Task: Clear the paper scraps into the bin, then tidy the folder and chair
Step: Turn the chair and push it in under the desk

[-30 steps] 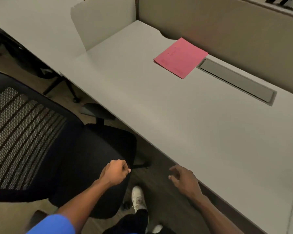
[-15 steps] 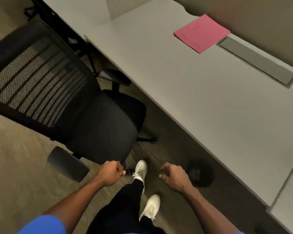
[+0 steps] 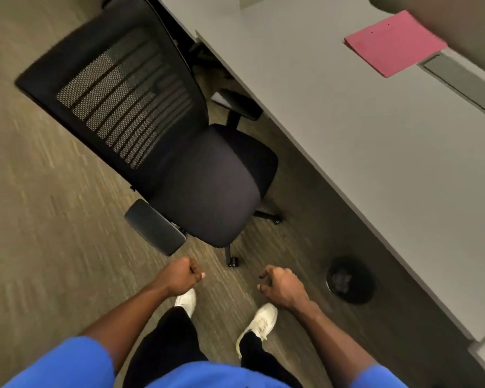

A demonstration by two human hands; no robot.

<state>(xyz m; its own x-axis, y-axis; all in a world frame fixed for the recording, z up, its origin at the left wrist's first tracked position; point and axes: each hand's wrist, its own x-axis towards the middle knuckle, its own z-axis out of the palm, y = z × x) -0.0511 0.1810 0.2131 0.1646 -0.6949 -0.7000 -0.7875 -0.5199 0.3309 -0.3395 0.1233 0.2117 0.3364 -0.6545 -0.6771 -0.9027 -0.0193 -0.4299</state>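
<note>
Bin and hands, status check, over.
Left hand closed in a fist, contents hidden; right hand loosely curled, empty. Black bin on floor beside desk, right of right hand. Chair ahead, pulled out; pink folder on desk.

one chair (image 3: 207, 186), one folder (image 3: 394, 43), one bin (image 3: 350, 280), two shoes (image 3: 259, 322), two hands (image 3: 179, 278).

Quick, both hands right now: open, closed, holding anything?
Left hand: closed in a fist; whether it holds anything cannot be told.
Right hand: fingers loosely curled, half open, nothing visible in it.
</note>
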